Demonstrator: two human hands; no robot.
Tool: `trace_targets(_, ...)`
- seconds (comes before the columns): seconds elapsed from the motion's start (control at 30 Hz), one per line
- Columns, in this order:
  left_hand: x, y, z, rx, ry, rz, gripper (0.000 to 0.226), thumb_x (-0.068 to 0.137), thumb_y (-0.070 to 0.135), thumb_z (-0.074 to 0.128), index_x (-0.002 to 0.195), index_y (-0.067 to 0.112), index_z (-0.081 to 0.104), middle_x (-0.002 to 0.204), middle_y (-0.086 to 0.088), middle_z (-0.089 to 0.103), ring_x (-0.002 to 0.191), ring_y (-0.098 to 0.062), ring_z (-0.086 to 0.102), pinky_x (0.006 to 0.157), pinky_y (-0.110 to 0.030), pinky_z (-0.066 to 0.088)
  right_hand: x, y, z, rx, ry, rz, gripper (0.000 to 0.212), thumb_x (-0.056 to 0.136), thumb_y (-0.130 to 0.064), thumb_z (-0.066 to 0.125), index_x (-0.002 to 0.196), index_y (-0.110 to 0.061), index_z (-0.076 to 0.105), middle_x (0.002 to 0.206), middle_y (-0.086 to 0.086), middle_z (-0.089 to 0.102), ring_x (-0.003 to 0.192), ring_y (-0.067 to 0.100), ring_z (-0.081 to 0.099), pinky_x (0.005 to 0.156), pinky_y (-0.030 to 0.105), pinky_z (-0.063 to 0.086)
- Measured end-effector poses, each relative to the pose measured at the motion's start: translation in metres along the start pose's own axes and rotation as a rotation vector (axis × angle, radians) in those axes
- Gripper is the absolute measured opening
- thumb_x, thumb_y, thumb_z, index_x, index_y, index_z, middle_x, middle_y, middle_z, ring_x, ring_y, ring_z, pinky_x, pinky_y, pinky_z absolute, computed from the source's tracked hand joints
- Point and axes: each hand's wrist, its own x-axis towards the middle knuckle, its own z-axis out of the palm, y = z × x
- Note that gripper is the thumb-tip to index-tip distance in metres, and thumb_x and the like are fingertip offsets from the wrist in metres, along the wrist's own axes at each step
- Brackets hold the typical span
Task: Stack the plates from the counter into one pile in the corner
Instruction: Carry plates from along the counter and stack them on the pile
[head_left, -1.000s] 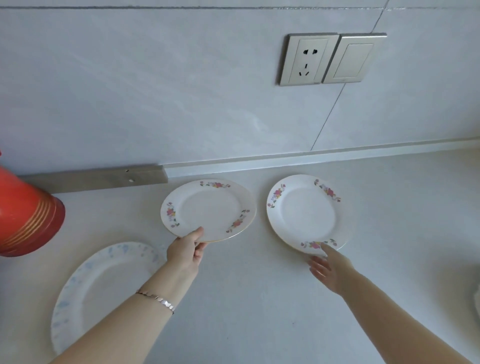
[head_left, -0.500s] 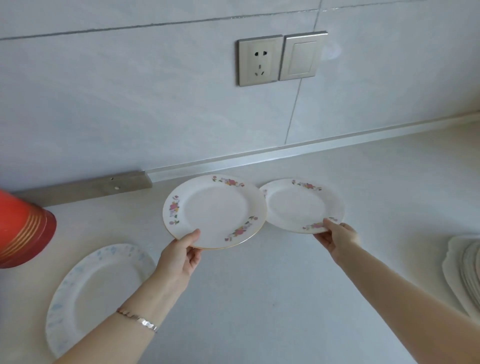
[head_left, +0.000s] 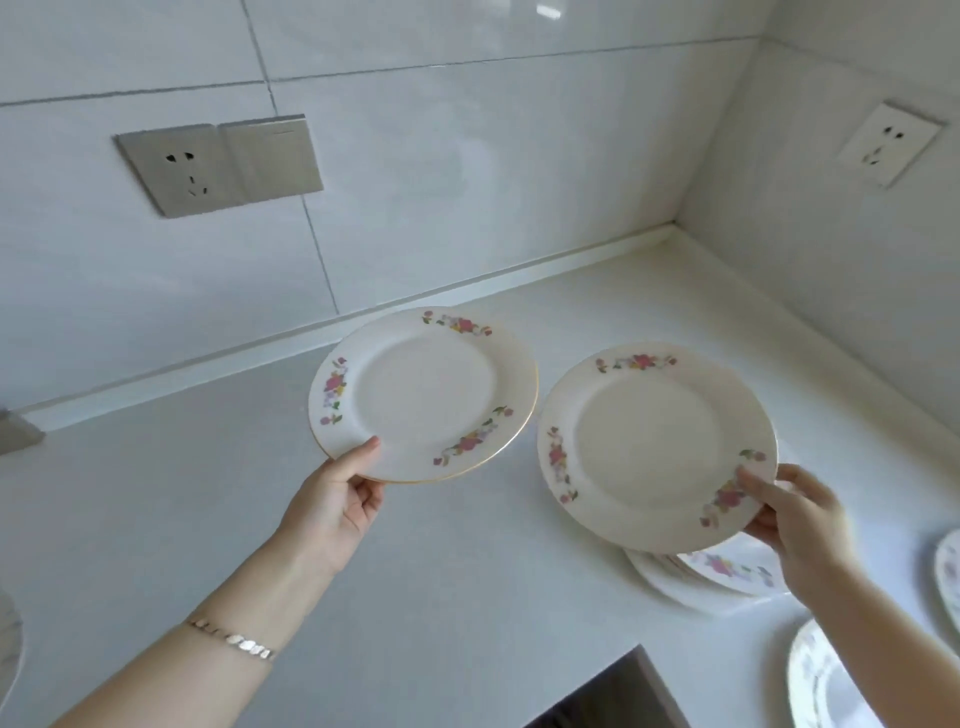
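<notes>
- Glimpsed the rim of a pale plate (head_left: 8, 639) at the far left edge, lying on the white counter (head_left: 467, 597).
- Spotted a grey socket (head_left: 176, 171) with a switch (head_left: 270, 156) right beside it, up on the tiled back wall.
- Reached in from the bottom left with a bare arm, stretched long and slanting up, a thin bracelet (head_left: 231, 640) round the wrist.
- Pinched the left flower plate (head_left: 423, 395) at its near rim with the left hand (head_left: 337, 512): thumb on top, other fingers curled under.
- Held that plate up in the air above the counter, near the back wall, tipped a little.
- Held the right flower plate (head_left: 654, 447) just beside it, also in the air, the two rims close but apart.
- Gripped that one at its near right rim with the right hand (head_left: 795, 514): thumb on top by the pink flowers, fingers tucked below, arm coming in from the bottom right.
- Hung the right plate over a pile of plates (head_left: 727, 574) on the counter near the corner; could not tell if it touched the pile.
- Spotted a white socket (head_left: 888, 143) on the right side wall.
- Glimpsed more plates (head_left: 821, 680) at the bottom right edge.
</notes>
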Motion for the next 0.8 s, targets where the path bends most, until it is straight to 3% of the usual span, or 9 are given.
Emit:
trace_targets(0.23, -0.004, -0.062, 0.105, 0.049, -0.072, -0.069, 0.015, 0.085, 0.006, 0.059, 0.077, 0.019, 0.061, 0.057, 0.010, 0.069, 0.041, 0.001, 0.057, 0.035, -0.010, 0.040, 0.039, 0.012, -0.110, 0.155, 0.094, 0.128, 0.015, 0.086, -0.003, 0.058, 0.072, -0.008, 0.054, 0.042, -0.001, 0.064, 0.040, 0.007, 0.062, 0.043, 0.019, 0.053)
trace_targets(0.57, -0.005, -0.098, 0.156, 0.159, -0.063, -0.073, 0.015, 0.083, 0.006, 0.062, 0.077, 0.020, 0.063, 0.060, 0.012, 0.070, 0.042, 0.001, 0.057, 0.036, -0.011, 0.041, 0.070, 0.056, -0.136, 0.172, 0.015, 0.234, 0.017, 0.086, -0.003, 0.057, 0.071, -0.007, 0.052, 0.046, 0.001, 0.066, 0.042, 0.011, 0.063, 0.042, 0.019, 0.052)
trace_targets(0.67, -0.003, -0.099, 0.159, 0.158, -0.055, -0.081, 0.015, 0.083, 0.006, 0.062, 0.077, 0.020, 0.062, 0.060, 0.012, 0.070, 0.042, 0.001, 0.058, 0.037, -0.010, 0.041, 0.072, 0.062, -0.134, 0.109, 0.051, 0.212, 0.013, 0.085, -0.007, 0.060, 0.073, -0.008, 0.055, 0.053, 0.007, 0.068, 0.045, 0.016, 0.065, 0.041, 0.021, 0.052)
trace_targets(0.8, 0.001, -0.098, 0.163, 0.172, -0.056, -0.087, 0.014, 0.084, 0.007, 0.062, 0.079, 0.020, 0.061, 0.059, 0.012, 0.070, 0.041, 0.001, 0.057, 0.037, -0.010, 0.042, 0.070, 0.067, -0.130, -0.204, 0.152, 0.091, 0.010, 0.085, -0.019, 0.063, 0.079, -0.011, 0.062, 0.055, 0.006, 0.066, 0.043, 0.021, 0.057, 0.047, 0.029, 0.050)
